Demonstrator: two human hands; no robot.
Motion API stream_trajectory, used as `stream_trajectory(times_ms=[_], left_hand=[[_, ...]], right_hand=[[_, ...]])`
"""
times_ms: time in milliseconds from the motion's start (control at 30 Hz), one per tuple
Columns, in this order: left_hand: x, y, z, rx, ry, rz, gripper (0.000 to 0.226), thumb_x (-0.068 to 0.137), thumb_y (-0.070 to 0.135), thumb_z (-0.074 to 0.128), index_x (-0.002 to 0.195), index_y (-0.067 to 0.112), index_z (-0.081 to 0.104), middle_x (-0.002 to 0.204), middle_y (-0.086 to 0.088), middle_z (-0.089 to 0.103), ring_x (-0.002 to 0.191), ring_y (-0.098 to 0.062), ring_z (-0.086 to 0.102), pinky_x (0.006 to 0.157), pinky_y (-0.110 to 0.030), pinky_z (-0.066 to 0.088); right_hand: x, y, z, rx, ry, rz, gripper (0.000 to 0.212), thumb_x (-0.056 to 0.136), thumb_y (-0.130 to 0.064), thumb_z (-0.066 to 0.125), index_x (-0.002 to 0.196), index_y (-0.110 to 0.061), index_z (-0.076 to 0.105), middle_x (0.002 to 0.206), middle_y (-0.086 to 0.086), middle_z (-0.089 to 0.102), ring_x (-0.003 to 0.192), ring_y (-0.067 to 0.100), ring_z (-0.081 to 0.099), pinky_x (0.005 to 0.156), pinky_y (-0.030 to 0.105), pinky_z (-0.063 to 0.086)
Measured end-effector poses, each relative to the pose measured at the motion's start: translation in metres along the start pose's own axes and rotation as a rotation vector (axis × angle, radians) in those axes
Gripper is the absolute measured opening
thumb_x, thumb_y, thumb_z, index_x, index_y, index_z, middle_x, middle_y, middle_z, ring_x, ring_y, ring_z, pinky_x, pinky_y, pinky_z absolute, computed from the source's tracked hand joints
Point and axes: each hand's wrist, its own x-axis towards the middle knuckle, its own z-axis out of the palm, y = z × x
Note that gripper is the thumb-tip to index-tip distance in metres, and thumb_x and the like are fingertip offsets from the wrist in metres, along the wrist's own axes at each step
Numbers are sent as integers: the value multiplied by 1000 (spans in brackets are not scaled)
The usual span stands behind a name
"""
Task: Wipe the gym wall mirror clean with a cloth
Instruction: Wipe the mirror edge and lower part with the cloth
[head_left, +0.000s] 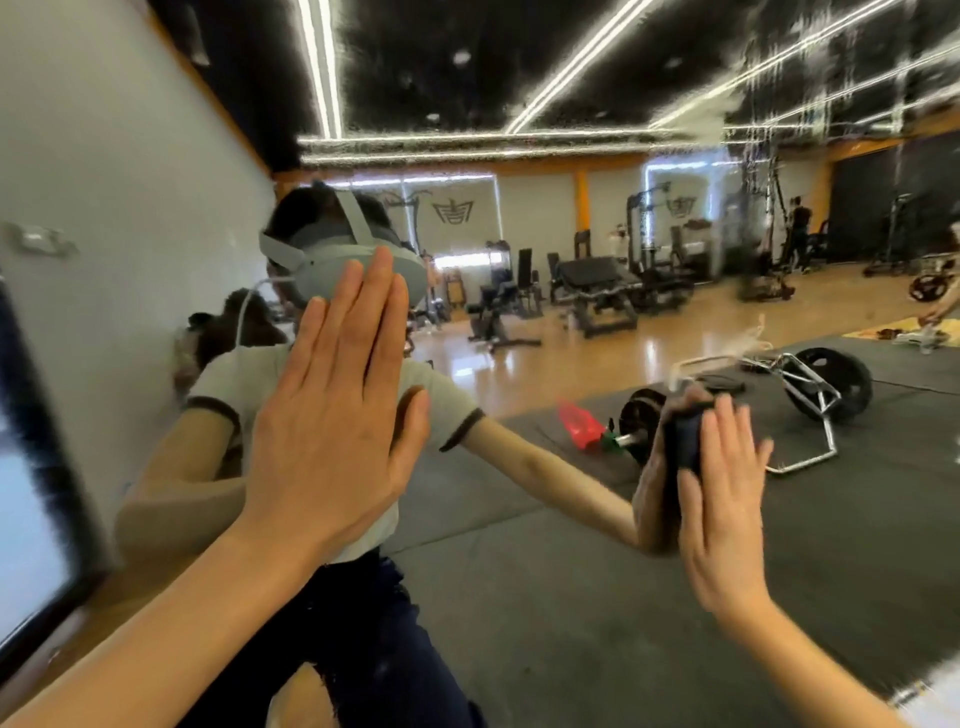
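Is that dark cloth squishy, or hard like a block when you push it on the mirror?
Probably squishy: the cloth looks bunched into a soft wad under the right hand. It likely flattens and slides along the mirror when pressed. It seems light, since flat fingers alone pin it to the glass.

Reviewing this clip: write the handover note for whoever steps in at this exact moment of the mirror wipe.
Left hand: flat, fingers straight, palm on the mirror, holding nothing.
Right hand: fingers straight, pressing the dark cloth against the glass.
Done: cannot tell how much is wiped; the upper right of the mirror looks streaky.
Left: keep wiping, especially that streaked upper area.
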Motion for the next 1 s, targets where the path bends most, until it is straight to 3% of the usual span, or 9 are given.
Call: stream_trajectory(times_ms=[100,267,333,533,633,800,867,1000], left_hand=[[0,0,0,18,-14,7,73,101,33,36,159,-3,12,168,-18,7,156,-28,4,127,-36,-2],[-1,1,0,13,-10,-2,73,101,33,37,159,-4,12,168,-18,7,155,-24,-1,127,-36,-3],[0,1,0,12,-9,-3,73,101,32,38,159,-4,12,168,-19,8,156,-26,1,127,-36,-3],[-1,0,0,9,-10,-2,74,101,31,42,159,-4,12,168,-19,8,156,-27,3,127,-38,-1],[-1,0,0,21,-11,8,74,101,31,42,158,-4,12,167,-19,8,156,-29,4,127,-39,0],[-1,1,0,20,-10,3,72,101,33,36,158,-4,12,168,-20,8,156,-30,4,127,-40,1],[-1,1,0,19,-9,-1,72,101,32,37,158,-4,12,167,-20,9,156,-30,5,127,-40,2],[0,0,-1,-1,-2,-4,72,100,31,40,158,-5,16,167,-20,12,155,-28,6,127,-37,0]], right_hand=[[-15,4,-4,-29,-47,-38,52,111,-36,18,161,-31,4,169,-11,0,156,17,1,125,40,-5],[121,-19,-15,-30,65,-89,52,110,-24,27,159,-9,19,166,3,11,155,22,6,126,39,-5],[137,-29,-10,-23,110,-65,52,110,-20,29,158,-6,20,166,7,14,155,21,6,125,39,-5],[-20,-2,1,-83,-40,-122,53,111,-31,21,162,-24,7,169,-5,1,156,21,3,125,43,-3],[7,0,-5,-118,-53,-217,52,111,-31,22,161,-22,12,169,-6,3,156,19,4,125,41,-2],[140,-45,-9,-36,60,-225,51,109,-18,32,157,-6,24,165,12,19,155,25,11,125,44,-1],[131,-46,-5,-23,68,-221,51,109,-18,32,158,-7,22,165,12,18,154,26,9,125,47,-1],[19,-13,-3,-127,-61,-305,53,111,-28,25,161,-19,11,169,-3,4,156,22,5,126,45,0]])
